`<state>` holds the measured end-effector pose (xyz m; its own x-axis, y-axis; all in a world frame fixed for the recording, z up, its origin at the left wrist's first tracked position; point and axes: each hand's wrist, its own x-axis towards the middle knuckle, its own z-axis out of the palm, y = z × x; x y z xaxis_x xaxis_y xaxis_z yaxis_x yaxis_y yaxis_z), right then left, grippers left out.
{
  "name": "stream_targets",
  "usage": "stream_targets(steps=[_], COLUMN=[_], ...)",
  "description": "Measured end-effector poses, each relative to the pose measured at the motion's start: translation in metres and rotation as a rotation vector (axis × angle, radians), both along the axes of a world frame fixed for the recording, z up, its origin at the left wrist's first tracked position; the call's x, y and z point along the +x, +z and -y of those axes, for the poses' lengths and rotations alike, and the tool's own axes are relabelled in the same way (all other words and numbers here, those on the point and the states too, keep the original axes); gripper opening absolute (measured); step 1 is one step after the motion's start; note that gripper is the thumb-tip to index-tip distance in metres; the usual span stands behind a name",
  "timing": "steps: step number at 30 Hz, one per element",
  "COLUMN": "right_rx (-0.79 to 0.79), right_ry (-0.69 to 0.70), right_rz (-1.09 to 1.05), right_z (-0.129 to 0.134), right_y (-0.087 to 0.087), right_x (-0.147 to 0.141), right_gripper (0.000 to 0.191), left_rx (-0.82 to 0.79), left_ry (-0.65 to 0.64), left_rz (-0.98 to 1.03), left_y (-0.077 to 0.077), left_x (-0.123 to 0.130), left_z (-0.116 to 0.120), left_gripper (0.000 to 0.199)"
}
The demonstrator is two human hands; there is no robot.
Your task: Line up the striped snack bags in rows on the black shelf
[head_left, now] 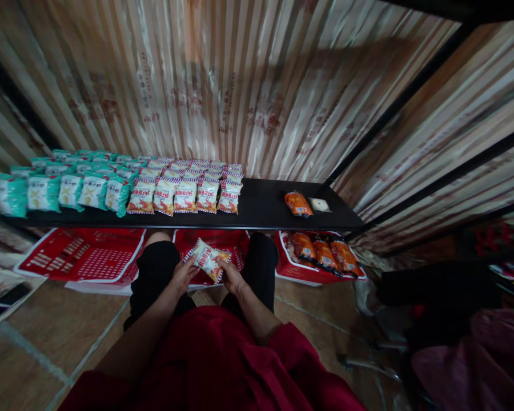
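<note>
Between my knees I hold a white and orange snack bag (207, 260) with striped ends, one hand at each side. My left hand (185, 275) grips its left end, and my right hand (230, 273) pinches its right side. Below the bag is a red basket (240, 242) with a white rim. Ahead, on a black shelf (261, 205), matching snack bags (185, 195) stand upright in rows. Teal and white snack bags (71, 191) stand in rows to their left.
An orange snack bag (298, 204) and a small white item (320, 204) lie on the shelf's right part. Below, another red basket (98, 254) is at left; a basket (297, 273) at right holds several orange bags (325, 253). Another person (462, 337) sits at right.
</note>
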<state>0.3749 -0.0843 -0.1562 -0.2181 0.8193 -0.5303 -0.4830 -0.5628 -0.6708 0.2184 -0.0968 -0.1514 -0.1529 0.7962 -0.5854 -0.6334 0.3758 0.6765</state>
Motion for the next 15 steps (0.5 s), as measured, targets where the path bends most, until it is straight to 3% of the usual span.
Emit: stream_targets(steps=[15], right_rx=[-0.057], right_ry=[0.062], right_rz=[0.107], right_z=[-0.0008], right_y=[-0.0059], right_x=[0.0009], right_gripper=[0.036], left_rx=[-0.015], left_ry=[0.028], left_rz=[0.044], left_y=[-0.001], left_x=[0.0007], left_z=[-0.0032], left_gripper=[0.007])
